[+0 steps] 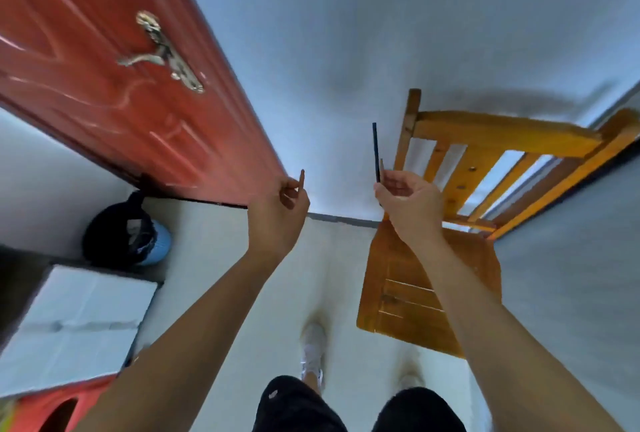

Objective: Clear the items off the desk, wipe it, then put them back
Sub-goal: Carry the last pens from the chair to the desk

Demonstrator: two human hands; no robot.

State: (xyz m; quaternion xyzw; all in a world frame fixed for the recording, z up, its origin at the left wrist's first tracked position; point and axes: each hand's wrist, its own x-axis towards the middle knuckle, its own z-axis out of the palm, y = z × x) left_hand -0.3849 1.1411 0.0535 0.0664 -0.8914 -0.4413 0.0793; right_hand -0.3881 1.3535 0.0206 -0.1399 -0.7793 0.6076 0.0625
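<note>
The right hand (pixel 408 203) pinches a thin dark stick (pixel 375 151) between thumb and fingers, holding it upright in the air just in front of the back of a wooden chair (pixel 502 135). The left hand (pixel 280 210) is raised beside it, well apart, with curled fingers and a thin brownish tip poking up, and I cannot tell whether that is a finger or something held. On the floor by the red door (pixel 121 85) stands a blue bin (pixel 161 246) lined with a black bag (pixel 107 227), a few pale, blurred scraps showing inside, and nearer lies a white box (pixel 79 320) with its lid on.
</note>
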